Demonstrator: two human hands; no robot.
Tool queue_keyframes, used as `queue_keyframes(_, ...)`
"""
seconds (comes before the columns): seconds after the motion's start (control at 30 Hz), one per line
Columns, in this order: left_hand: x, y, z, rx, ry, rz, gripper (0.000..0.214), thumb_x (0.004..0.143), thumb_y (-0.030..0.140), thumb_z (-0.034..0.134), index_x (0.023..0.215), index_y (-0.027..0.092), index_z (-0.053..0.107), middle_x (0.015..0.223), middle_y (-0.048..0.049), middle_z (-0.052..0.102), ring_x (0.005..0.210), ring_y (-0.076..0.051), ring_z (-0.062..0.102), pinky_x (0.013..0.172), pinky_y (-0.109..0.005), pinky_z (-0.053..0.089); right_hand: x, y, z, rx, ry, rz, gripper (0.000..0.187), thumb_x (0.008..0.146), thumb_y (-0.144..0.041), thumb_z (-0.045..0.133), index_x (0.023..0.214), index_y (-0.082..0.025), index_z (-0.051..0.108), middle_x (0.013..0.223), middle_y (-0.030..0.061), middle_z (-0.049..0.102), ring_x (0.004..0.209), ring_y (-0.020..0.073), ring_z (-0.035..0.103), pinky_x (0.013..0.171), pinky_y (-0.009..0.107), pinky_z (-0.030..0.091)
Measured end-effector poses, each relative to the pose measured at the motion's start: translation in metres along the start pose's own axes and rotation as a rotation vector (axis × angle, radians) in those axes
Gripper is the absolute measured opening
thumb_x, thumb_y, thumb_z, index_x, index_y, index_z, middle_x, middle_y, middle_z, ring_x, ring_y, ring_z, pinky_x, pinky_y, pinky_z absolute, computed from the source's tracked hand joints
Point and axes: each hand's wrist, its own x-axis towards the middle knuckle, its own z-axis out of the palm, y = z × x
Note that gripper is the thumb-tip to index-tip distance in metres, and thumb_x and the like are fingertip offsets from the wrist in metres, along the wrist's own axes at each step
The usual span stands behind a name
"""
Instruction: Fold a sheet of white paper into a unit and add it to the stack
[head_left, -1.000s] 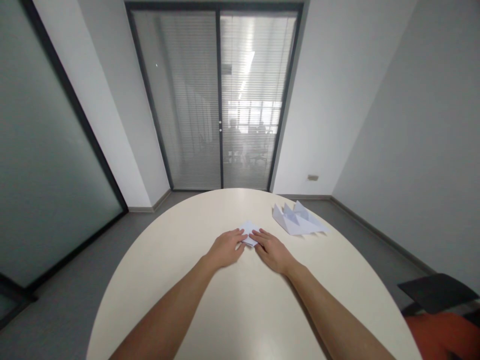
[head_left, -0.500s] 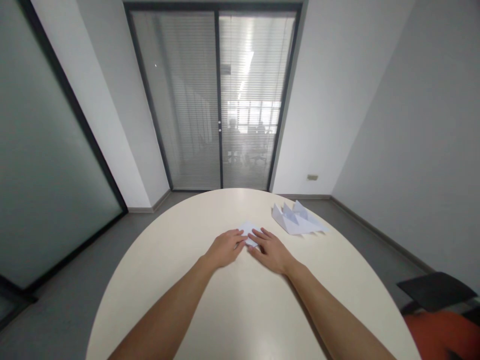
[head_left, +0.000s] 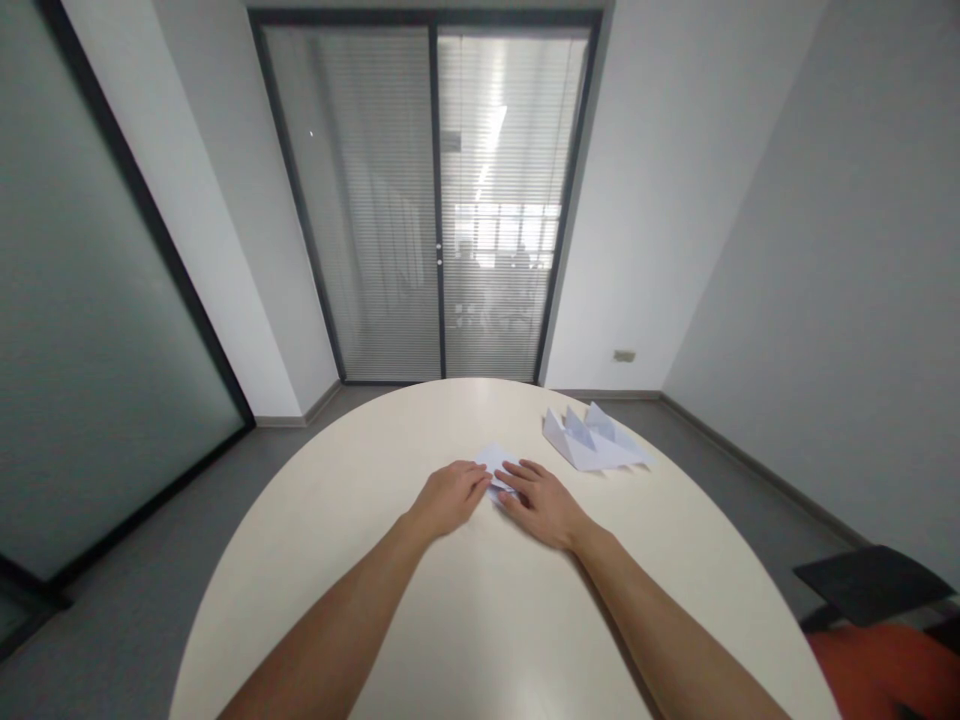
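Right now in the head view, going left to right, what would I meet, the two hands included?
Glass panel, left hand, paper, right hand, paper shapes, chair.

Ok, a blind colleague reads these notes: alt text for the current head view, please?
A person's left hand and right hand touch a small white folded paper on a pale rounded table. More folded paper lies to the right; beyond are glass panels with blinds.
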Motion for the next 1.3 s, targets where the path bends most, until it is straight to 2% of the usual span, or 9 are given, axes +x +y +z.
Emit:
queue_keyframes(0.13,0.001,0.002,-0.001,0.017,-0.003,-0.005,0.036,0.103,0.036,0.037,0.112,0.022,0.069,0.111,-0.0065,0.073,0.106,-0.021,0.064,0.096,-0.034,0.049,0.001,0.0,0.0,0.013,-0.014,0.023,0.041,0.102,-0.042,0.04,0.133,-0.025,0.062,0.135,0.0078,0.062,0.131,0.0245,0.053,0.112,0.052,0.039)
queue_keyframes(0.43,0.0,0.004,-0.005,-0.001,-0.012,-0.021,0.036,0.103,0.037,0.037,0.109,0.022,0.069,0.108,-0.0069,0.072,0.103,-0.021,0.063,0.094,-0.034,0.048,0.003,0.001,0.0,0.023,0.024,0.043,0.047,0.104,-0.045,0.032,0.123,-0.024,0.069,0.127,0.0088,0.068,0.121,0.0244,0.059,0.106,0.049,0.042)
queue_keyframes(0.6,0.001,0.005,-0.006,-0.005,-0.012,-0.02,0.036,0.103,0.036,0.037,0.106,0.022,0.07,0.105,-0.0067,0.073,0.101,-0.021,0.063,0.093,-0.034,0.048,0.003,0.0,0.0,0.017,0.028,0.053,0.045,0.103,-0.044,0.034,0.124,-0.025,0.069,0.127,0.0077,0.068,0.121,0.0243,0.059,0.107,0.048,0.042)
queue_keyframes(0.87,-0.001,0.005,-0.005,0.003,-0.002,-0.001,0.029,0.1,0.033,0.044,0.109,0.022,0.07,0.111,-0.0065,0.072,0.105,-0.022,0.063,0.094,-0.034,0.049,0.004,-0.006,-0.002,-0.026,0.004,0.146,0.036,0.095,-0.034,0.048,0.12,-0.023,0.072,0.127,0.0071,0.068,0.119,0.0262,0.06,0.105,0.046,0.045)
queue_keyframes(1.3,-0.002,0.002,-0.002,0.039,-0.002,0.009,0.026,0.096,0.032,0.052,0.113,0.022,0.069,0.115,-0.005,0.071,0.109,-0.021,0.062,0.098,-0.034,0.048,0.004,-0.011,-0.006,-0.005,-0.063,0.167,0.041,0.093,-0.029,0.046,0.127,-0.02,0.067,0.135,0.009,0.063,0.129,0.0239,0.054,0.114,0.045,0.036)
